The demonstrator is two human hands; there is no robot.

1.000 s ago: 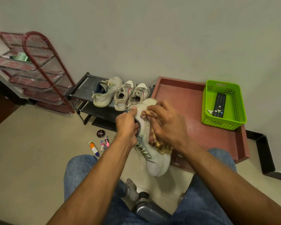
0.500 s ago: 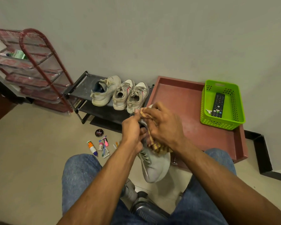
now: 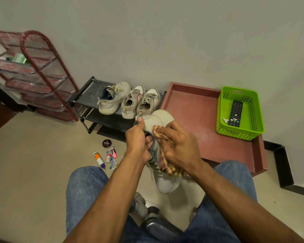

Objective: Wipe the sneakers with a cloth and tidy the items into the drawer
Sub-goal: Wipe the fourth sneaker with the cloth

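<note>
My left hand (image 3: 139, 139) grips a pale grey sneaker (image 3: 162, 183) by its collar, heel up and toe pointing down toward me. My right hand (image 3: 179, 146) holds a yellow-and-brown checked cloth (image 3: 167, 165) pressed against the sneaker's side. Three more pale sneakers (image 3: 130, 100) stand side by side on a low black shoe rack (image 3: 88, 95). A shoe-polish tin (image 3: 106, 143) and several small tubes and markers (image 3: 107, 158) lie on the floor left of my hands. A red-brown open drawer (image 3: 200, 120) lies on the floor to the right.
A green plastic basket (image 3: 242, 132) with a black remote (image 3: 236, 114) sits in the drawer's far right corner. A red wire shelf rack (image 3: 33, 74) stands at the left by the wall. My knees in jeans frame a grey stool base (image 3: 156, 223) below.
My right hand has slid the cloth along the sneaker's side, while my left hand has shifted its grip at the collar. The sneaker tilted slightly and its heel shows more.
</note>
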